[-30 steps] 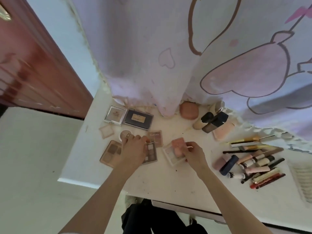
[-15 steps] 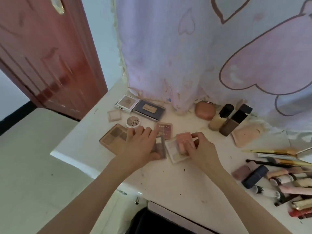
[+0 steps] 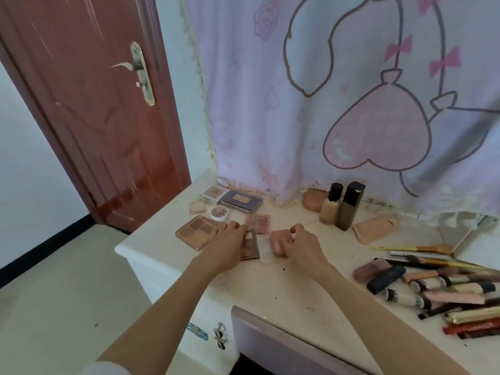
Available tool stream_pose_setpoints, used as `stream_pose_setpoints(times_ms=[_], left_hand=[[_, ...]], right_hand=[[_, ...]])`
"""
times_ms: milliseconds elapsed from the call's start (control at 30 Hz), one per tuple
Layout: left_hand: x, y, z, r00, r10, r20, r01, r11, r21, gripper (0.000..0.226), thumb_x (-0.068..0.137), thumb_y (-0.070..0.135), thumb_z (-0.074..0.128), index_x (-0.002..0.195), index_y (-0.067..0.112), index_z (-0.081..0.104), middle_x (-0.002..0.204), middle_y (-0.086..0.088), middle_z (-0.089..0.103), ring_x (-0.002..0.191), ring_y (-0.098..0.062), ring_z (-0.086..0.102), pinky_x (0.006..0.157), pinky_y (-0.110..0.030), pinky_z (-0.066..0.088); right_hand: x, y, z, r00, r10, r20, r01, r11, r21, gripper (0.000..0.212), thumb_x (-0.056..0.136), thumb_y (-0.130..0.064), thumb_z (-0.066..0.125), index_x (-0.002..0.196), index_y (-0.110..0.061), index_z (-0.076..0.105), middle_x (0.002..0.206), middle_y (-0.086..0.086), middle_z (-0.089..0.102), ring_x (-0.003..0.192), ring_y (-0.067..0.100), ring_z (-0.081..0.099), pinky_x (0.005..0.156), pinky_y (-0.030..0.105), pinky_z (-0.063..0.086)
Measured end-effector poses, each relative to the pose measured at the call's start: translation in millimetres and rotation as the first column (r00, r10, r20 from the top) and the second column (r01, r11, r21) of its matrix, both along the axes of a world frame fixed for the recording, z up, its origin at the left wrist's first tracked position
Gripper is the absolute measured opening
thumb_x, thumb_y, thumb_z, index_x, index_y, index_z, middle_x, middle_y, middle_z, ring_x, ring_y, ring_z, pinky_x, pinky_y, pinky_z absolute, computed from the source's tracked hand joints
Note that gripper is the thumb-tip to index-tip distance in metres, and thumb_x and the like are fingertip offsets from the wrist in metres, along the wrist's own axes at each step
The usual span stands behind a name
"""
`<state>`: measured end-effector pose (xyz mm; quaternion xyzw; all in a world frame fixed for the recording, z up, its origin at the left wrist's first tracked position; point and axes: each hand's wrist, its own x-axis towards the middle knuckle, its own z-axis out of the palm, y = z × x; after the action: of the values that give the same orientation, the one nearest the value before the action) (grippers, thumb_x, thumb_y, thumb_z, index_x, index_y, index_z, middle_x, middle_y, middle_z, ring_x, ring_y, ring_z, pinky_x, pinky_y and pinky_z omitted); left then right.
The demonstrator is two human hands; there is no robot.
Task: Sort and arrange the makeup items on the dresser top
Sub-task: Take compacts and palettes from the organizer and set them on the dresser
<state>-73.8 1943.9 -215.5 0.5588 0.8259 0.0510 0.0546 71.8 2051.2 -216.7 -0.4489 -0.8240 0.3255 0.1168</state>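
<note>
On the white dresser top [image 3: 292, 290] my left hand [image 3: 226, 246] rests with its fingers on a dark eyeshadow palette [image 3: 250, 246]. My right hand [image 3: 304, 246] grips a pink compact [image 3: 280, 240] that lies on a clear white case [image 3: 263, 249] right beside that palette. Around them lie a tan eyeshadow palette [image 3: 196, 231], a small round pot [image 3: 219, 213], a pink palette [image 3: 258, 221] and a grey flat palette [image 3: 242, 200].
Two foundation bottles [image 3: 342, 207] stand at the back by a peach puff case [image 3: 312, 200]. A heap of pencils, tubes and lipsticks [image 3: 438, 288] lies at the right. A pink curtain [image 3: 338, 90] hangs behind. A red door [image 3: 89, 104] is at the left.
The camera has tilted up, so the door and curtain fill more of the view. My hands have drawn the dark palette and the pink compact closer together.
</note>
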Motion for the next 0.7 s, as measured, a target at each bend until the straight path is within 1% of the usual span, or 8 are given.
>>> stream_pose_setpoints(times_ms=[133, 200, 267, 333, 400, 500, 600, 700], left_hand=[[0.3, -4.8, -0.9, 1.000, -0.030, 0.007, 0.030, 1.000, -0.009, 0.047, 0.096, 0.026, 0.044, 0.140, 0.015, 0.032, 0.144, -0.006, 0.033, 0.129, -0.026, 0.032, 0.104, -0.034, 0.024], [1.0, -6.8, -3.0, 0.998, -0.061, 0.026, 0.061, 0.998, 0.002, 0.045, 0.097, 0.024, 0.041, 0.141, 0.016, 0.033, 0.148, -0.004, 0.030, 0.132, -0.024, 0.031, 0.105, -0.031, 0.024], [0.7, -8.2, -7.6, 0.994, -0.091, 0.061, 0.089, 0.995, 0.033, 0.046, 0.097, 0.026, 0.040, 0.142, 0.016, 0.032, 0.150, -0.003, 0.028, 0.134, -0.022, 0.029, 0.106, -0.029, 0.024], [0.8, -10.8, -10.6, 0.990, -0.101, 0.094, 0.098, 0.994, 0.039, 0.051, 0.097, 0.031, 0.041, 0.144, 0.015, 0.029, 0.153, -0.004, 0.023, 0.138, -0.022, 0.024, 0.110, -0.030, 0.021], [-0.3, -13.6, -13.4, 0.990, -0.102, 0.095, 0.102, 0.995, 0.004, 0.055, 0.098, 0.034, 0.038, 0.147, 0.015, 0.021, 0.156, -0.004, 0.014, 0.143, -0.022, 0.012, 0.113, -0.030, 0.014], [-0.6, -15.1, -18.9, 0.991, -0.105, 0.077, 0.109, 0.993, -0.040, 0.055, 0.101, 0.033, 0.030, 0.149, 0.013, 0.010, 0.157, -0.004, 0.003, 0.144, -0.021, 0.002, 0.114, -0.029, 0.005], [2.0, -15.7, -21.9, 0.993, -0.104, 0.063, 0.108, 0.992, -0.065, 0.055, 0.101, 0.031, 0.026, 0.149, 0.012, 0.006, 0.157, -0.006, -0.001, 0.144, -0.021, 0.000, 0.115, -0.030, 0.003], [3.2, -19.0, -18.8, 0.989, -0.120, 0.089, 0.121, 0.993, -0.006, 0.053, 0.101, 0.033, 0.029, 0.148, 0.015, 0.014, 0.157, -0.006, 0.003, 0.144, -0.020, 0.005, 0.115, -0.031, 0.008]], right_hand=[[1.5, -5.2, 1.6, 0.999, 0.034, 0.028, -0.035, 0.999, 0.037, 0.035, 0.093, -0.023, 0.049, 0.123, -0.004, 0.046, 0.119, 0.012, 0.054, 0.106, 0.026, 0.053, 0.086, 0.032, 0.042], [5.0, -8.8, -0.7, 0.993, 0.086, 0.083, -0.094, 0.991, 0.096, 0.032, 0.095, -0.021, 0.046, 0.123, -0.005, 0.047, 0.123, 0.010, 0.049, 0.110, 0.024, 0.049, 0.087, 0.028, 0.038], [8.7, -11.2, -6.7, 0.991, 0.105, 0.084, -0.117, 0.981, 0.152, 0.033, 0.096, -0.023, 0.044, 0.125, -0.007, 0.048, 0.128, 0.008, 0.046, 0.112, 0.022, 0.048, 0.086, 0.024, 0.036], [11.2, -12.7, -11.7, 0.991, 0.117, 0.066, -0.129, 0.966, 0.225, 0.037, 0.096, -0.026, 0.043, 0.130, -0.010, 0.047, 0.137, 0.006, 0.041, 0.119, 0.021, 0.044, 0.093, 0.023, 0.033], [13.7, -16.5, -12.7, 0.978, 0.187, 0.094, -0.207, 0.927, 0.312, 0.040, 0.098, -0.028, 0.040, 0.135, -0.014, 0.044, 0.147, 0.003, 0.035, 0.132, 0.019, 0.034, 0.106, 0.023, 0.024], [19.0, -22.5, -10.9, 0.937, 0.311, 0.160, -0.350, 0.837, 0.421, 0.040, 0.102, -0.026, 0.033, 0.138, -0.015, 0.041, 0.146, 0.000, 0.039, 0.133, 0.014, 0.034, 0.107, 0.016, 0.013], [24.1, -24.9, -8.4, 0.910, 0.340, 0.235, -0.411, 0.803, 0.431, 0.044, 0.101, -0.030, 0.032, 0.142, -0.016, 0.033, 0.149, -0.001, 0.033, 0.129, 0.015, 0.037, 0.107, 0.023, 0.018], [20.4, -20.5, -5.2, 0.894, 0.355, 0.273, -0.440, 0.812, 0.384, 0.043, 0.100, -0.032, 0.034, 0.139, -0.013, 0.038, 0.147, 0.001, 0.035, 0.129, 0.017, 0.035, 0.108, 0.025, 0.019]])
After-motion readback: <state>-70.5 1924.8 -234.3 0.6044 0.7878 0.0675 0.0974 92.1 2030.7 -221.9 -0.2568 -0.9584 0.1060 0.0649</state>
